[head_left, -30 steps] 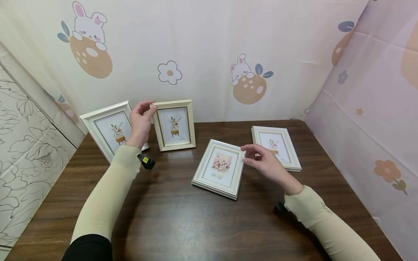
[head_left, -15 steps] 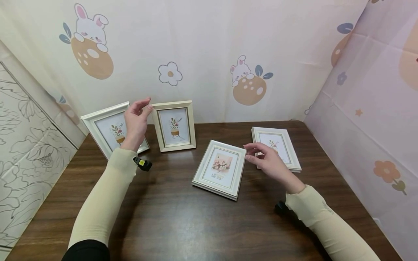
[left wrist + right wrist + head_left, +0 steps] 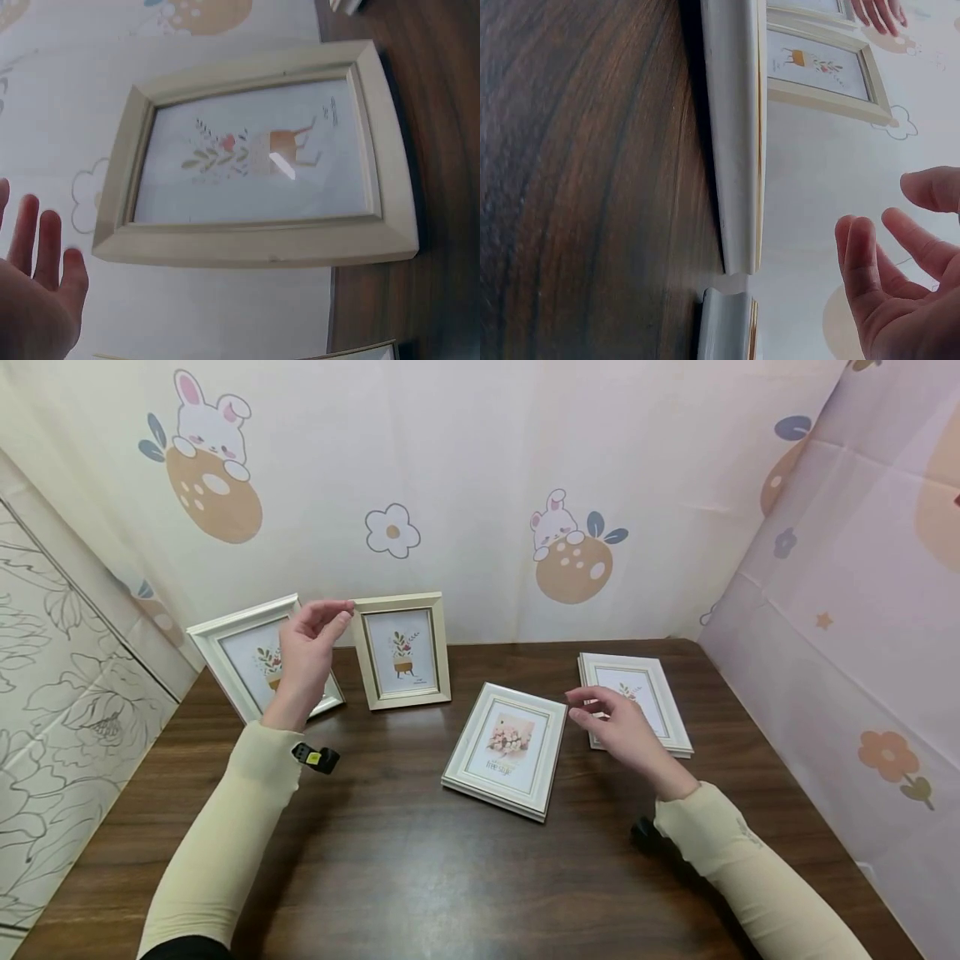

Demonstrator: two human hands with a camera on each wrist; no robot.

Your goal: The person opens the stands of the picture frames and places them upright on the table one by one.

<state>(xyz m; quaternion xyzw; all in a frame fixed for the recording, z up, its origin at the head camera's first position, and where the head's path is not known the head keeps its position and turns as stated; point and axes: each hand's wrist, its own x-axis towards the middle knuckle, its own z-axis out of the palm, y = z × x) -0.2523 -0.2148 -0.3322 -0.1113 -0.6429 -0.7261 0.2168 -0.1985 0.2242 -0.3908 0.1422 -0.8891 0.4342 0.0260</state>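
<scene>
A cream picture frame (image 3: 401, 652) stands upright at the back left. Beside its upper left corner is my left hand (image 3: 307, 652), fingers loosely extended; the left wrist view shows a gap between the fingertips (image 3: 49, 217) and the frame. Behind that hand leans a white picture frame (image 3: 243, 652), partly covered by it. A thicker white frame with a flower print (image 3: 510, 747) lies face up mid-table. My right hand (image 3: 622, 731) hovers just off its upper right corner, fingers relaxed and holding nothing. Another white frame (image 3: 656, 693) lies flat behind the right hand, partly hidden.
The frames are on a dark wood-grain table (image 3: 420, 868). A pale curtain (image 3: 465, 560) printed with rabbits and flowers hangs behind it, and a similar sheet (image 3: 832, 652) closes the right side. A black wrist device (image 3: 317, 758) is on my left wrist.
My left hand has come away from the cream frame's corner, moving left and slightly down. My right hand has drawn slightly right, off the flower-print frame. The frames stay in place.
</scene>
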